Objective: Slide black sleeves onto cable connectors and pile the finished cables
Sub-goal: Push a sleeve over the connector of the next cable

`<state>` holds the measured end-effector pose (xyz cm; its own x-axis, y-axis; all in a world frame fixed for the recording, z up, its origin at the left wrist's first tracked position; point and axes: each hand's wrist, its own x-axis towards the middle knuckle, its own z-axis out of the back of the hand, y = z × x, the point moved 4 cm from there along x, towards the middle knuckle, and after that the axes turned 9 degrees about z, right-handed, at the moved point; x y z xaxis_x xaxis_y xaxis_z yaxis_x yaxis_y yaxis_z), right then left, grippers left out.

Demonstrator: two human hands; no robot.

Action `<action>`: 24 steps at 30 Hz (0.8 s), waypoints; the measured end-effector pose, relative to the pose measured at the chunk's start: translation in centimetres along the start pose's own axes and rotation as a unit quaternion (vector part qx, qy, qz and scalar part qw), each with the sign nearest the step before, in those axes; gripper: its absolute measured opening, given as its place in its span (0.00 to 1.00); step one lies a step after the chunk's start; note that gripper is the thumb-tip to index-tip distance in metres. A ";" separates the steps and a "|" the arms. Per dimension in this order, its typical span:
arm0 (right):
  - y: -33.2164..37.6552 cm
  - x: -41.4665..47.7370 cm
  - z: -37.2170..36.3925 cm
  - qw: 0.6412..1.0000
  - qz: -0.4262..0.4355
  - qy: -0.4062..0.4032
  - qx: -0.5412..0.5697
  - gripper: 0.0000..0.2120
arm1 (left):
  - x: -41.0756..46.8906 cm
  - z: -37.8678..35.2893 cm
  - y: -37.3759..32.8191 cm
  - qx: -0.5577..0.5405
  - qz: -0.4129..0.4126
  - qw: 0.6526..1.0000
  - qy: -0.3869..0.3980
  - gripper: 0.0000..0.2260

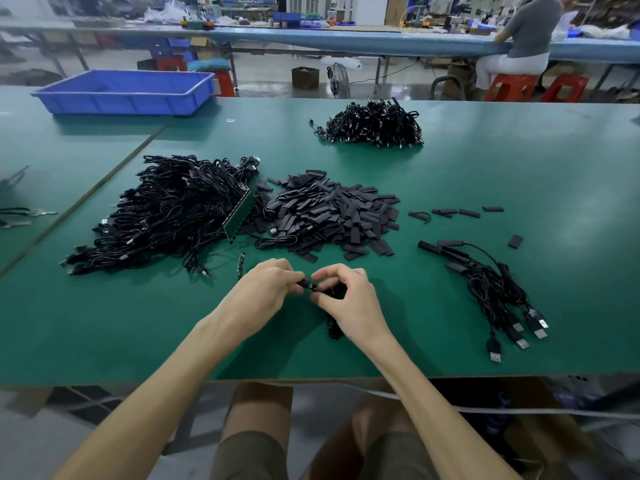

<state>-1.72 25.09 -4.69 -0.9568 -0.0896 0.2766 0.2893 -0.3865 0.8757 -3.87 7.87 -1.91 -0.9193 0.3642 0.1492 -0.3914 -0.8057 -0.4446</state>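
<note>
My left hand (266,289) pinches a black sleeve (302,283) at its fingertips. My right hand (346,299) pinches the small connector (313,286) of a black cable (333,327), whose cord hangs below the palm. Sleeve and connector meet between the two hands. A heap of loose black sleeves (325,213) lies just beyond. A large tangle of black cables (173,209) sits to the left. Several sleeved cables (491,285) lie in a small bundle at the right.
Another cable pile (374,126) sits far back on the green table (519,185). A blue bin (128,91) stands at the back left. A few stray sleeves (457,213) lie right of the heap. A small green circuit strip (241,263) lies near my left hand.
</note>
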 end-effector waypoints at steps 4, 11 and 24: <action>-0.2 -0.2 0.2 1.000 -0.012 -0.010 0.013 0.12 | 0.0 -0.3 0.1 -0.008 -0.021 1.000 0.021 0.07; 0.4 -0.3 0.2 1.000 0.005 -0.008 -0.004 0.08 | 0.0 -0.3 0.2 -0.005 -0.043 0.998 0.042 0.06; 0.1 -0.3 0.2 1.000 -0.002 -0.014 0.024 0.13 | 0.0 -0.4 0.0 -0.032 -0.043 0.998 0.046 0.04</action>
<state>-1.44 25.24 -4.58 -0.9569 -0.0625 0.2835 0.2874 -0.3415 0.8949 -3.82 8.04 -2.30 -0.8733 0.4748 0.1095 -0.4631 -0.7392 -0.4890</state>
